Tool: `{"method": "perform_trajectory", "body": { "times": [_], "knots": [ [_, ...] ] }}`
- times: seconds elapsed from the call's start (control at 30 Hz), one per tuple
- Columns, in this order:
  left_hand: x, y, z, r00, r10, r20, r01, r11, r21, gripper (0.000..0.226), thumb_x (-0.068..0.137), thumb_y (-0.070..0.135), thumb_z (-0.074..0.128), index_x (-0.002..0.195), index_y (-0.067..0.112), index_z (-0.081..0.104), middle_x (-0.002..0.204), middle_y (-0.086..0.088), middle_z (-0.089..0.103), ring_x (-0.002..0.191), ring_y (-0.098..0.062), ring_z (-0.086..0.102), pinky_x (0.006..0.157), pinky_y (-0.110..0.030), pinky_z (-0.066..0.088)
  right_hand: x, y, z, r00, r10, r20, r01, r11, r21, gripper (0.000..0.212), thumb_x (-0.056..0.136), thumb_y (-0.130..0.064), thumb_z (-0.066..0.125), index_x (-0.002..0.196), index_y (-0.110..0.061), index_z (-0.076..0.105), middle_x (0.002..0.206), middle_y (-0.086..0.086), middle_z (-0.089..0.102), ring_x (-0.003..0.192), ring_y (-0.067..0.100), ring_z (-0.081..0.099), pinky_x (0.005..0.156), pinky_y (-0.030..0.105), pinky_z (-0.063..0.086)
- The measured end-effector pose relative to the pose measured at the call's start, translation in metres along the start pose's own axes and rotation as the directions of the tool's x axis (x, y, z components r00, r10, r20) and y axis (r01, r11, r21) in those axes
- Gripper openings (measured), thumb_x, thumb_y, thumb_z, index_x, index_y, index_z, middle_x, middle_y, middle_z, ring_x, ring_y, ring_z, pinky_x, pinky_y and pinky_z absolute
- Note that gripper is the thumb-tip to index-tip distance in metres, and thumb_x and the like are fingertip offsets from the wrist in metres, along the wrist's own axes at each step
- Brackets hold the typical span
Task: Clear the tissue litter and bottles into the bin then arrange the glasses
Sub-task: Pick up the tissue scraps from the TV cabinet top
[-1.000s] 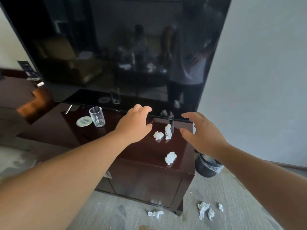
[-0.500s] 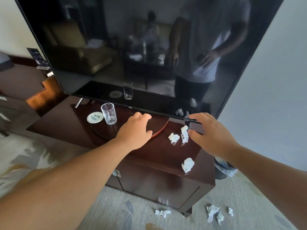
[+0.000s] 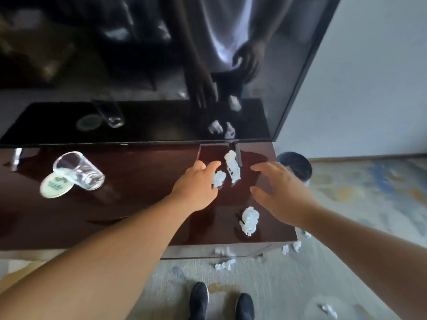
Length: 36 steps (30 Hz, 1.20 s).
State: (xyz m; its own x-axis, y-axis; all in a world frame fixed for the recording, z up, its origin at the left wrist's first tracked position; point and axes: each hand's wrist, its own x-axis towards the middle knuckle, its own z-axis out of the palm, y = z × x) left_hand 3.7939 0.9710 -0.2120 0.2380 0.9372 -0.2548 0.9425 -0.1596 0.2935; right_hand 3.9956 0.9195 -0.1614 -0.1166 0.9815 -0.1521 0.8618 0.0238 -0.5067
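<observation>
While L hand (image 3: 196,184) grip, loosely spread, touches tissue wad (image 3: 219,178), R hand (image 3: 285,192) grip gapes empty.

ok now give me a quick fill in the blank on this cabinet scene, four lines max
1. The crumpled tissue wads lying on top of the TV cabinet number ___.
2. The clear glass sits beside a round white ___.
3. The dark bin stands on the floor off the cabinet's ___ end.
4. The person's shoes are ___.
Missing words: three; coaster; right; black.
</observation>
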Motion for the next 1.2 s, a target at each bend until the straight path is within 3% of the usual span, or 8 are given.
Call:
{"method": "perform_trajectory", "body": {
  "times": [0.23,0.37,0.43,0.53,0.63,0.83,0.97,1.2],
  "knots": [
    [0.068,0.004,0.034,0.979,0.132,0.158,-0.149,0.983,0.106,0.071,0.085,0.014,0.050,0.142,0.043,0.019,0.151,-0.006,0.013,0.123,-0.032,0.038,0.089,-0.042,0.044,0.013,0.025,0.012,0.987,0.160,-0.031,-0.160,0.987,0.023,0.050,0.089,-0.038,0.059,0.136,-0.032,0.044,0.137,-0.013,0.044,0.081,0.000,0.049,0.070,0.013,0.034],
    [0.091,0.007,0.049,0.954,0.227,0.195,-0.264,0.946,0.188,0.079,0.082,-0.001,0.047,0.144,0.042,0.024,0.157,0.002,-0.011,0.116,-0.030,0.039,0.079,-0.037,0.046,0.018,0.032,0.020,0.976,0.212,-0.053,-0.210,0.977,0.027,0.050,0.089,-0.039,0.058,0.136,-0.033,0.043,0.139,-0.013,0.043,0.094,-0.002,0.043,0.078,0.017,0.035],
    [0.098,0.005,0.056,0.940,0.264,0.217,-0.310,0.927,0.213,0.068,0.081,-0.004,0.045,0.136,0.035,0.037,0.157,-0.002,-0.005,0.107,-0.030,0.040,0.070,-0.037,0.043,0.019,0.035,0.024,0.973,0.223,-0.050,-0.222,0.975,0.031,0.049,0.089,-0.039,0.058,0.136,-0.033,0.044,0.138,-0.014,0.043,0.097,-0.002,0.040,0.079,0.018,0.034],
    [0.102,0.002,0.061,0.923,0.338,0.186,-0.370,0.911,0.182,0.009,0.091,0.006,0.048,0.096,0.011,0.043,0.138,-0.011,0.030,0.089,-0.028,0.041,0.063,-0.040,0.040,0.019,0.039,0.028,0.971,0.237,-0.040,-0.236,0.971,0.031,0.048,0.090,-0.039,0.057,0.136,-0.032,0.044,0.139,-0.015,0.043,0.097,-0.002,0.041,0.079,0.018,0.034],
    [0.101,0.005,0.054,0.907,0.358,0.221,-0.392,0.910,0.136,0.017,0.097,0.020,0.047,0.087,0.007,0.045,0.112,-0.012,0.046,0.089,-0.030,0.050,0.066,-0.037,0.037,0.022,0.039,0.027,0.971,0.239,-0.031,-0.237,0.971,0.040,0.049,0.090,-0.039,0.057,0.136,-0.030,0.044,0.139,-0.014,0.042,0.094,-0.002,0.042,0.075,0.015,0.033],
    [0.056,0.038,0.039,0.895,0.407,0.183,-0.389,0.912,-0.127,0.009,0.083,0.010,0.045,0.080,0.018,0.044,0.093,-0.001,0.045,0.078,-0.027,0.047,0.062,-0.034,0.034,0.029,0.032,0.017,0.971,0.223,-0.091,-0.218,0.974,0.067,0.049,0.088,-0.037,0.057,0.135,-0.028,0.045,0.138,-0.009,0.044,0.097,0.000,0.043,0.079,0.021,0.035],
    [0.023,0.055,0.056,0.819,0.535,0.208,-0.537,0.842,-0.054,0.004,0.086,0.020,0.046,0.090,0.019,0.048,0.093,-0.001,0.044,0.089,-0.027,0.051,0.062,-0.034,0.032,0.024,0.029,0.010,0.964,0.231,-0.133,-0.221,0.971,0.086,0.047,0.087,-0.035,0.059,0.133,-0.027,0.048,0.134,-0.008,0.047,0.094,0.005,0.047,0.079,0.025,0.041],
    [0.007,0.038,0.101,0.765,0.510,0.392,-0.597,0.790,0.138,0.042,0.090,0.050,0.045,0.126,0.028,0.045,0.129,-0.006,0.032,0.111,-0.029,0.041,0.080,-0.041,0.044,-0.006,0.030,0.012,0.949,0.274,-0.156,-0.260,0.960,0.104,0.049,0.086,-0.037,0.058,0.132,-0.026,0.050,0.133,-0.008,0.049,0.113,0.012,0.053,0.093,0.033,0.047]
  ]
}}
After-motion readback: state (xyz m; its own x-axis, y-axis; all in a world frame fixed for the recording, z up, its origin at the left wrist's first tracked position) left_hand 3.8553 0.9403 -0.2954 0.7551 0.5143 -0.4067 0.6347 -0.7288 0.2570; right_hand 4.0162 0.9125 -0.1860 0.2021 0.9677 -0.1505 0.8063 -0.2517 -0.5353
